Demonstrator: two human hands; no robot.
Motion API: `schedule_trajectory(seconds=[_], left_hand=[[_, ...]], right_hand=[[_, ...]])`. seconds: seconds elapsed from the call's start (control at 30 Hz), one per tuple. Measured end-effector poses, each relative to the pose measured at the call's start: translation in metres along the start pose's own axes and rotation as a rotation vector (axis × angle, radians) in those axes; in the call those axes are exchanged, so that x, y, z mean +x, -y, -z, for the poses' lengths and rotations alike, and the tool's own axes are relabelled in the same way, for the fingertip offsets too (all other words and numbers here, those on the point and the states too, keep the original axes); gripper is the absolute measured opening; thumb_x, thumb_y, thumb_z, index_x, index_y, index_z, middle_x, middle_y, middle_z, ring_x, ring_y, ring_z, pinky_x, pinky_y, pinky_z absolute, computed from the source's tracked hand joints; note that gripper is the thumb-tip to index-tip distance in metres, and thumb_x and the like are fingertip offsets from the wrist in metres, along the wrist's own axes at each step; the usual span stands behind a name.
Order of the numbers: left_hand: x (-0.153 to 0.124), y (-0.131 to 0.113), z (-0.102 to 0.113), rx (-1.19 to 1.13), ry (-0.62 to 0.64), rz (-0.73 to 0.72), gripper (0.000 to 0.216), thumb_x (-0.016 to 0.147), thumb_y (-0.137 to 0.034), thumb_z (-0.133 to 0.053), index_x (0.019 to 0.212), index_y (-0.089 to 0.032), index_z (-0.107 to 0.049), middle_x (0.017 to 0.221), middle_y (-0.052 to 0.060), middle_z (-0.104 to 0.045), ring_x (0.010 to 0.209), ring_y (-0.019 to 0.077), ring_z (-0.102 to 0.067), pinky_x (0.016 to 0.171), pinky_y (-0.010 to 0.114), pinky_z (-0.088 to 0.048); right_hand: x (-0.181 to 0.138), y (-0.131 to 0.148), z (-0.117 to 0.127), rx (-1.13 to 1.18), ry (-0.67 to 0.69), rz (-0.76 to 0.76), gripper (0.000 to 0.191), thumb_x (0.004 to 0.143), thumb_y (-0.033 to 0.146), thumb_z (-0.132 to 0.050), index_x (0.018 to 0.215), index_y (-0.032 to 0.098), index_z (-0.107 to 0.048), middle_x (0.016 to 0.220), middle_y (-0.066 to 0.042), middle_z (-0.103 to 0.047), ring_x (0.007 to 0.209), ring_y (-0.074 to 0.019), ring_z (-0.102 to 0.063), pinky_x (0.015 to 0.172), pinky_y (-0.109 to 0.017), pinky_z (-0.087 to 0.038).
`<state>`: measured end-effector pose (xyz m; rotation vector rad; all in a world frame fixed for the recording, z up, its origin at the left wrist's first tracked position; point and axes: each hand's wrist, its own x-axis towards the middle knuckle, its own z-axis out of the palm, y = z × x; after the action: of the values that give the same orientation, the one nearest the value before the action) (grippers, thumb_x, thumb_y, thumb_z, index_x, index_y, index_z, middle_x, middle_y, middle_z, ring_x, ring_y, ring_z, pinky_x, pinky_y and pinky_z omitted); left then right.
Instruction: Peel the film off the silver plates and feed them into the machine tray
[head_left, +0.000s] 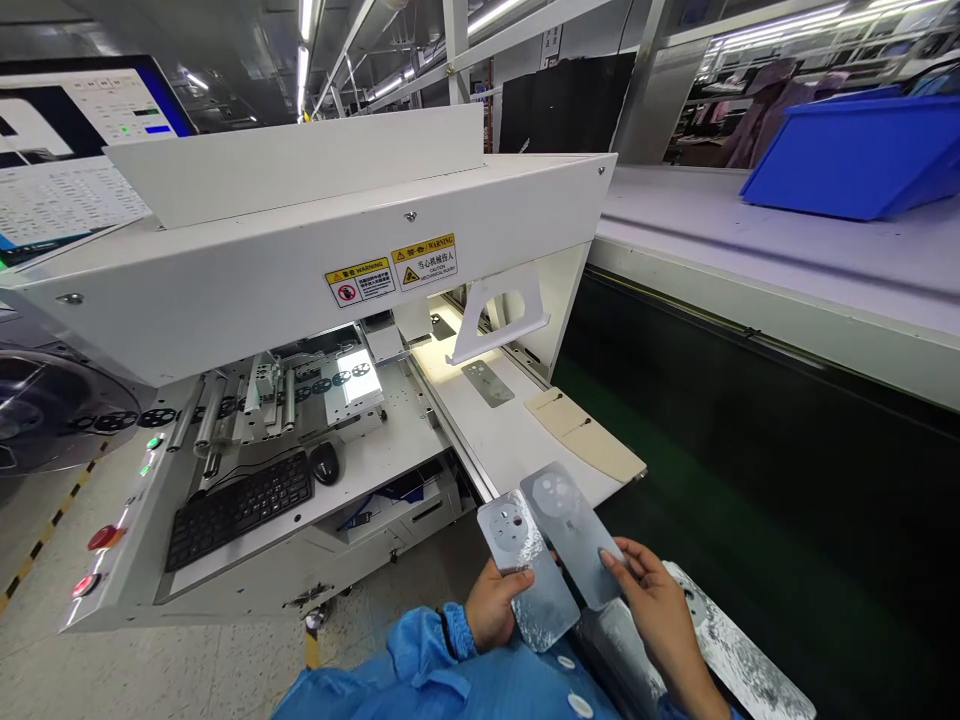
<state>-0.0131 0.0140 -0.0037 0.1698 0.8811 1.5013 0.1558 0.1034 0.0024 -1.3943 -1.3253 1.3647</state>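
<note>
In my left hand [495, 606] is a silvery phone back panel [534, 590] with a round camera area and small holes, its surface wrinkled like film. The fingers wrap its left edge, thumb on top. My right hand [660, 610] pinches a second phone back panel [566, 520] by its right edge, thumb on its face. This one looks smoother and lies just beyond the first, overlapping or very close to it. Another shiny wrinkled panel [739, 640] lies right of my right wrist, and a further silvery piece [619, 640] is partly hidden below my hands.
A white machine [315, 250] with warning labels spans the middle. Its white feed belt [487, 430] bears a grey panel [487, 384], with a beige plate [585, 435] alongside. Keyboard [240, 510] and mouse [325, 463] sit left. A dark green belt [720, 450] runs right; a blue bin [855, 155] stands behind.
</note>
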Motion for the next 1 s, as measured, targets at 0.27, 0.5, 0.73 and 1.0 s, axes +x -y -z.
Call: schedule_trajectory(seconds=[0.27,0.5,0.73,1.0], left_hand=[[-0.001,-0.008,0.028,0.003,-0.057,-0.062,0.06,0.049,-0.038,-0.088,0.1,-0.011,-0.072,0.091,0.017,-0.075,0.104,0.0392,-0.065,0.1,0.053,-0.041],[-0.001,-0.009,0.039,-0.029,-0.09,-0.078,0.064,0.054,-0.037,-0.086,0.111,-0.015,-0.068,0.094,0.014,-0.076,0.107,0.0386,-0.063,0.101,0.054,-0.041],[0.0,-0.016,0.032,-0.009,-0.068,-0.058,0.057,0.056,-0.037,-0.085,0.107,-0.017,-0.069,0.087,0.01,-0.076,0.107,0.0378,-0.064,0.099,0.05,-0.042],[0.003,-0.018,0.036,0.016,-0.094,-0.054,0.064,0.054,-0.04,-0.085,0.111,-0.016,-0.068,0.086,0.012,-0.076,0.107,0.04,-0.063,0.099,0.053,-0.041]], right_hand=[[0.085,-0.008,-0.022,-0.311,-0.053,0.139,0.046,0.068,0.058,-0.055,0.089,0.017,-0.061,0.085,-0.012,-0.069,0.084,-0.0299,-0.065,0.072,-0.043,-0.054],[0.072,-0.009,-0.049,-0.76,-0.009,0.469,0.047,0.087,0.036,-0.038,0.125,0.012,-0.054,0.145,-0.016,-0.039,0.139,-0.0318,-0.02,0.112,-0.054,-0.019],[0.059,-0.024,-0.072,-1.023,0.23,0.575,0.057,0.095,0.053,-0.032,0.134,0.015,-0.051,0.147,-0.013,-0.038,0.138,-0.0315,-0.025,0.111,-0.054,-0.022],[0.073,-0.021,-0.083,-1.152,0.284,0.578,0.067,0.096,0.059,-0.027,0.141,0.011,-0.043,0.149,-0.016,-0.031,0.14,-0.0328,-0.021,0.113,-0.055,-0.017]])
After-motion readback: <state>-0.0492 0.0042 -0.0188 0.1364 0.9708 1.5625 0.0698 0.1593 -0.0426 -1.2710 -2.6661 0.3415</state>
